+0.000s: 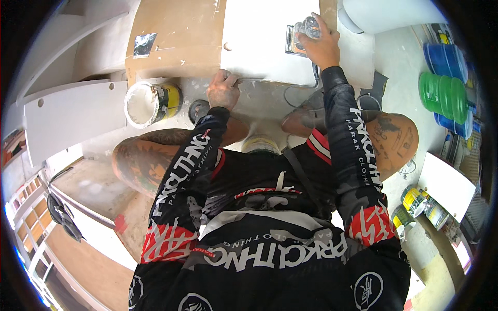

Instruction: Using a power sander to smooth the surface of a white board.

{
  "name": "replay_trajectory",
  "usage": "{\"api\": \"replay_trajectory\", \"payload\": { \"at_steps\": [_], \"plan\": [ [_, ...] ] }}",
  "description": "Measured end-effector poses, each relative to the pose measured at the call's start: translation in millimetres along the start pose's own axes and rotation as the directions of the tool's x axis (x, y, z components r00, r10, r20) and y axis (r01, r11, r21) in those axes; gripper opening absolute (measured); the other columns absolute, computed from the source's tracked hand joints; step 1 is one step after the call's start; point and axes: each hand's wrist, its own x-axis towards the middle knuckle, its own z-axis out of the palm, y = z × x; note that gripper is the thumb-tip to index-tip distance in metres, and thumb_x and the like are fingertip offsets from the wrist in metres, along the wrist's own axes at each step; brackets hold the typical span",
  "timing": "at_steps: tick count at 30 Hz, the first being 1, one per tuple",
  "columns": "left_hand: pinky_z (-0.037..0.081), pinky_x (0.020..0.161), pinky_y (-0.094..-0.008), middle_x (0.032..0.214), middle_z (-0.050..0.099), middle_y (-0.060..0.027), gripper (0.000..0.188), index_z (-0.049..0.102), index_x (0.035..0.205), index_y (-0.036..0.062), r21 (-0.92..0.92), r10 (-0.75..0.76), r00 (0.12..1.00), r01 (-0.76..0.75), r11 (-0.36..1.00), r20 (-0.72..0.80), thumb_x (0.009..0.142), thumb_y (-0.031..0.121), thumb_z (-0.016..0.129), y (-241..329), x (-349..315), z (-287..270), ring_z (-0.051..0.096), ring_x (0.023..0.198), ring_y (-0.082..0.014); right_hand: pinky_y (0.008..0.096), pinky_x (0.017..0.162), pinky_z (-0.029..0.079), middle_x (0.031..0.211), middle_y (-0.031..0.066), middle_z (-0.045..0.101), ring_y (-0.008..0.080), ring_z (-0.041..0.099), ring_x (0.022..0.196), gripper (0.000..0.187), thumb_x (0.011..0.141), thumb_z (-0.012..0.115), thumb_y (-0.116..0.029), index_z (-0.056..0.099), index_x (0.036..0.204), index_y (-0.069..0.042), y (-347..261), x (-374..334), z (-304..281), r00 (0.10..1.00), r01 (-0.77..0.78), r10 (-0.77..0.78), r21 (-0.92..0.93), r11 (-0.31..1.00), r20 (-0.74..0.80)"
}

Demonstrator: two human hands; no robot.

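White panel (264, 52) is laid flat over a sheet of brown cardboard (179, 33) in front of a seated worker, a corded palm sander (298, 39) set on its face near the right-hand edge. The sander's body is clasped by the right hand (322, 45), fingers curled around it; the left hand (224, 89) is half curled at the panel's near left corner, though whether the edge is gripped cannot be told. The surface could be gouged or unevenly worn, it is judged, if the sander were tipped at the edge or pressed too long in one place. The panel could be shifted if the corner were poorly steadied, and the sander could be jerked if its power cord (316, 76), draped over the near edge toward the feet, were snagged by a leg. To the left, a smeared plaster bucket (141, 105) is placed near the left hand, with a small dark round container (198, 110) between them. The right side is crowded by a large white cylinder (394, 13), with a green water jug (442, 96) and a blue water jug (443, 61) stacked well apart beyond
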Motion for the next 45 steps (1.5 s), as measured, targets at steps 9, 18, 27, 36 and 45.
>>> {"api": "replay_trajectory", "payload": {
  "at_steps": [9, 18, 27, 36, 45],
  "plan": [
    [0.056, 0.073, -0.0404, 0.091, 0.063, 0.0001, 0.009, 0.076, 0.087, 0.0258, 0.051, 0.096, 0.987, -0.103, 0.993, 0.132, 0.081, 0.020, 0.077, 21.0, 9.3, 9.3, 0.066, 0.091, -0.0236, 0.0412, 0.101, 0.048, 0.130, 0.0248, 0.052, 0.0369, 0.059, 0.116, 0.077, 0.079, 0.077, -0.043, 0.047, 0.149, -0.033, -4.2, -2.1, 6.2, 0.997, 0.073, -0.073, -0.005, 0.997, -0.013],
    [0.057, 0.071, -0.0405, 0.090, 0.060, -0.0019, 0.012, 0.076, 0.091, 0.0260, 0.040, 0.138, 0.983, -0.143, 0.989, 0.124, 0.080, 0.020, 0.075, 14.5, -1.2, 15.1, 0.064, 0.091, -0.0241, 0.0442, 0.097, 0.051, 0.117, 0.0246, 0.059, 0.0372, 0.063, 0.107, 0.079, 0.077, 0.078, -0.042, 0.048, 0.149, -0.028, -2.5, -3.3, 4.7, 0.992, 0.124, -0.124, 0.049, 0.991, -0.020],
    [0.056, 0.070, -0.0409, 0.087, 0.062, -0.0017, 0.010, 0.077, 0.088, 0.0229, 0.063, 0.013, 0.995, -0.019, 0.998, 0.096, 0.079, 0.022, 0.080, 14.2, 2.6, 2.6, 0.066, 0.086, -0.0247, 0.0449, 0.101, 0.049, 0.133, 0.0234, 0.054, 0.0375, 0.061, 0.116, 0.080, 0.078, 0.077, -0.043, 0.046, 0.150, -0.028, -3.7, 11.4, 8.7, 0.999, -0.025, 0.028, 0.105, 0.994, -0.025],
    [0.057, 0.080, -0.0406, 0.098, 0.066, -0.0034, 0.008, 0.077, 0.090, 0.0212, -0.021, 0.101, 0.967, -0.099, 0.995, 0.236, 0.083, 0.018, 0.074, 3.7, -7.0, 3.9, 0.067, 0.096, -0.0263, 0.0474, 0.091, 0.057, 0.131, 0.0232, 0.048, 0.0418, 0.068, 0.101, 0.076, 0.077, 0.079, -0.043, 0.049, 0.147, -0.035, -47.0, -27.2, 42.6, 0.971, 0.213, -0.217, 0.051, 0.976, 0.103],
    [0.056, 0.093, -0.0434, 0.111, 0.075, -0.0107, 0.022, 0.078, 0.104, 0.0209, 0.397, -0.595, 0.614, 0.443, 0.804, 0.518, 0.083, 0.024, 0.071, -65.0, 8.3, -66.2, 0.071, 0.105, -0.0331, 0.0389, 0.094, 0.054, 0.132, 0.0220, 0.052, 0.0299, 0.068, 0.102, 0.080, 0.079, 0.080, -0.041, 0.046, 0.150, -0.032, -17.7, -10.5, 31.6, 0.991, 0.106, -0.109, 0.042, 0.993, 0.082]
  ]
}}
